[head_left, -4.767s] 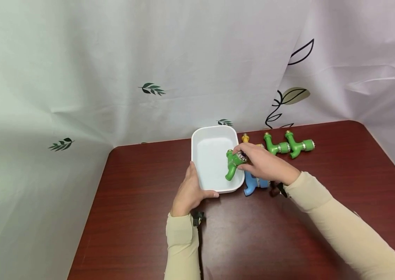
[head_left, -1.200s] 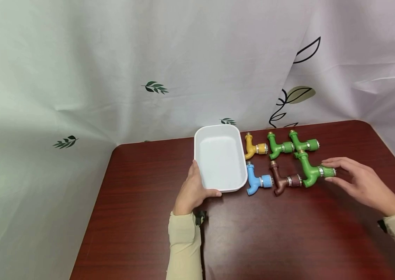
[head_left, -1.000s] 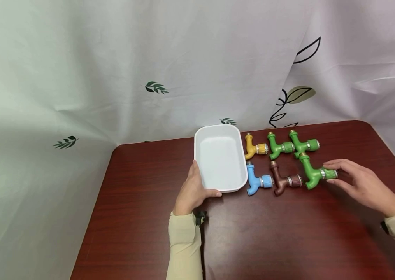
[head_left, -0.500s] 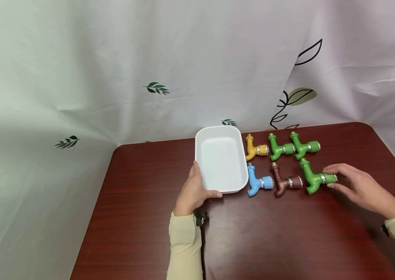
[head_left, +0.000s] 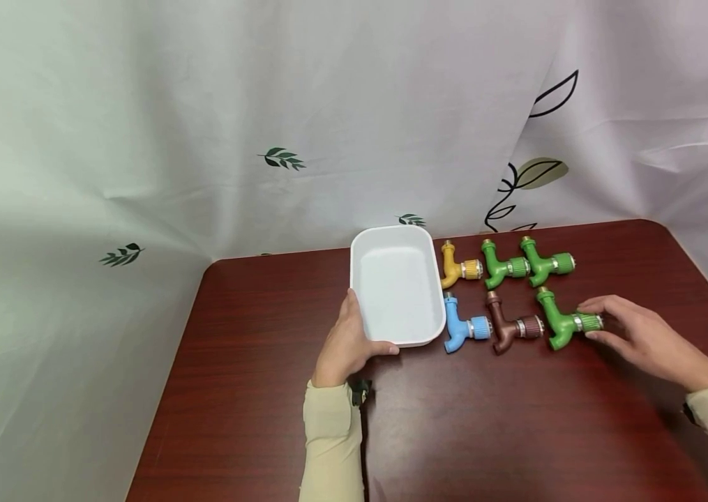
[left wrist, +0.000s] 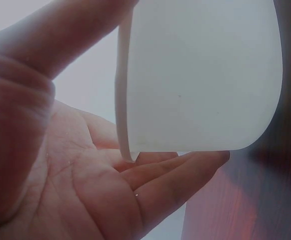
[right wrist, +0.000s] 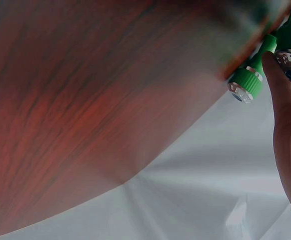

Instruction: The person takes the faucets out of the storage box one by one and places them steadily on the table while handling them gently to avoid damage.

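Observation:
My left hand (head_left: 344, 348) holds the near left corner of a white plastic tray (head_left: 396, 296), fingers along its left side and thumb at the front rim. In the left wrist view the tray's wall (left wrist: 200, 75) lies between thumb and fingers. My right hand (head_left: 649, 341) pinches the ribbed knob of a green tap (head_left: 556, 321) at the right end of the front row. Beside that tap lie a brown tap (head_left: 504, 326) and a blue tap (head_left: 459, 328). In the right wrist view the pinched knob (right wrist: 290, 40) shows at the upper right edge, partly cut off.
Behind the front row lie a yellow tap (head_left: 450, 268) and two green taps, one in the middle (head_left: 496, 268) and one at the right (head_left: 538, 263). The dark red wooden table (head_left: 253, 362) ends at a white leaf-printed curtain (head_left: 328, 125) at the back and sides.
The green tap has gone from over the tray to the right end of the front row, then shifted slightly nearer, with my right hand on it. My left hand stays on the tray.

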A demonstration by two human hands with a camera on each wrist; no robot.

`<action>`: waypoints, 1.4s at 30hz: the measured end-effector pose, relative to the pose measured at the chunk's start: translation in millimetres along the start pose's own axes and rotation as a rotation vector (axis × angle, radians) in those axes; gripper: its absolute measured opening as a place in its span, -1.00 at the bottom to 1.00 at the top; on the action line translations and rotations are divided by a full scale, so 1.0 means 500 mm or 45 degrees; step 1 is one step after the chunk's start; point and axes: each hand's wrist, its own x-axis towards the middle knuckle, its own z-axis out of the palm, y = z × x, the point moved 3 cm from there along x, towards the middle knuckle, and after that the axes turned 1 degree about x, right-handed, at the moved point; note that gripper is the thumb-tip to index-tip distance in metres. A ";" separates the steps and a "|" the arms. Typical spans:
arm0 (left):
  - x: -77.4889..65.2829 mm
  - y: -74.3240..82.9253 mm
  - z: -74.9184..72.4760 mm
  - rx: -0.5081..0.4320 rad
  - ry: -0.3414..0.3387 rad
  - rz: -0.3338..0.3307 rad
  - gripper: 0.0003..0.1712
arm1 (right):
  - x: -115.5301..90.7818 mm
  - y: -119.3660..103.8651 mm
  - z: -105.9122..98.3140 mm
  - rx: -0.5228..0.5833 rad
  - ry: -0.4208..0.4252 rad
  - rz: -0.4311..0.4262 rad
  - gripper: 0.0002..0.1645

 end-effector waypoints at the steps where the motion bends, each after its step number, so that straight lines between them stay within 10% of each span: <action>1: 0.000 0.000 0.000 -0.002 0.000 0.000 0.58 | 0.000 0.001 0.001 -0.003 -0.002 0.001 -0.22; 42: 0.002 0.004 0.000 0.005 -0.014 -0.020 0.59 | -0.007 0.021 0.018 -0.085 -0.057 -0.028 -0.31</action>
